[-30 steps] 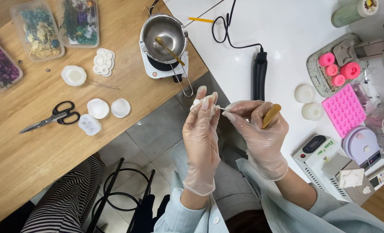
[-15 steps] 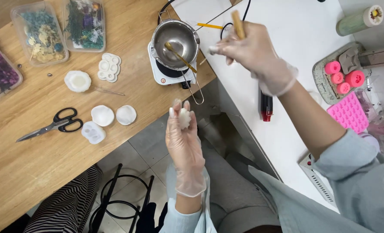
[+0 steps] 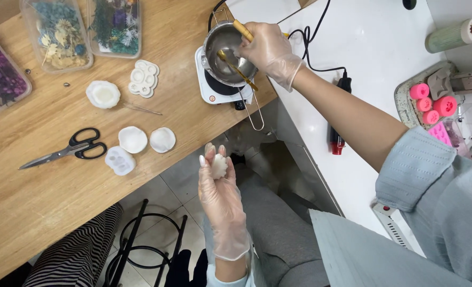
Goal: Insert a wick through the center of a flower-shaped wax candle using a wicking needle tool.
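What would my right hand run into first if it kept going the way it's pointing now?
The right hand, holding a wooden-handled tool, points left and down into the metal pot on the small hot plate. It would probably meet the pot's rim or the gold spoon inside first; depth is unclear.

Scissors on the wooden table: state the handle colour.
Black handles on the scissors, with plain metal blades; seen in the head view.

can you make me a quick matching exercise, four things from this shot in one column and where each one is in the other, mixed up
Things:
1. scissors
2. small white piece
3. metal pot
4. pink round moulds

Places:
A. on the small hot plate
B. in the left hand
C. far right, on the white table
D. flat on the wooden table

Pairs: 1-D, 2-B, 3-A, 4-C
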